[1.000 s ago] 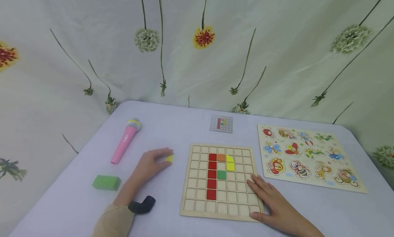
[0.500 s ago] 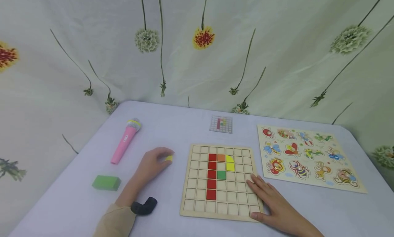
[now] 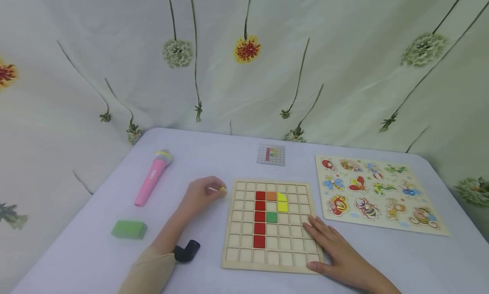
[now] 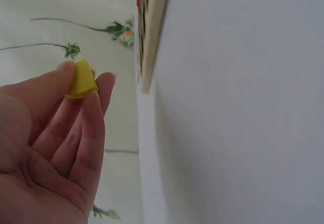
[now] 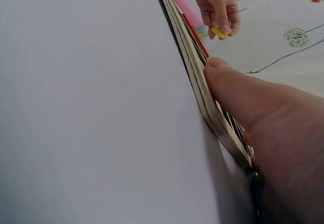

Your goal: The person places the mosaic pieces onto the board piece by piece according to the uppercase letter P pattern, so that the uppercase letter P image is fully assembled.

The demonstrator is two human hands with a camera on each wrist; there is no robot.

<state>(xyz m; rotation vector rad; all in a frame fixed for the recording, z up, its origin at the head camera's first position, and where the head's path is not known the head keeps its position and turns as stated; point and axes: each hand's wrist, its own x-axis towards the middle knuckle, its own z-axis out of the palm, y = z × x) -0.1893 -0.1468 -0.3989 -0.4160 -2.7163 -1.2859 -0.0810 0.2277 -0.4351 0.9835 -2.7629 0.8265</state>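
Just off the upper left corner of the wooden grid board [image 3: 272, 224], a small yellow piece [image 4: 82, 80] sits pinched between the thumb and fingertips of the left hand [image 3: 201, 195]; the fingers [image 4: 93, 127] are curled round it, and the wrist view shows one rounded edge on the piece, held above the table [image 3: 214, 158] close to the board's edge. The board lies flat on the lavender table, its square cells mostly bare wood, with a red column of tiles [image 3: 260, 218] running down the third file, an orange tile [image 3: 271, 196] beside its top, two yellow tiles [image 3: 282, 202] to the right of that, and a green tile [image 3: 271, 217] lower down. The right hand [image 3: 336, 253] rests on the board's lower right corner, its fingers stretched flat over the cells and its thumb along the near edge, gripping nothing. Beyond the board lies a small pattern card [image 3: 271, 154] with a matching coloured figure. To the right sits an insect peg puzzle [image 3: 378, 194]. On the left are a pink toy microphone [image 3: 151, 177] and, nearer, a green block [image 3: 128, 229]. A flowered cloth [image 3: 244, 56] hangs behind the table.
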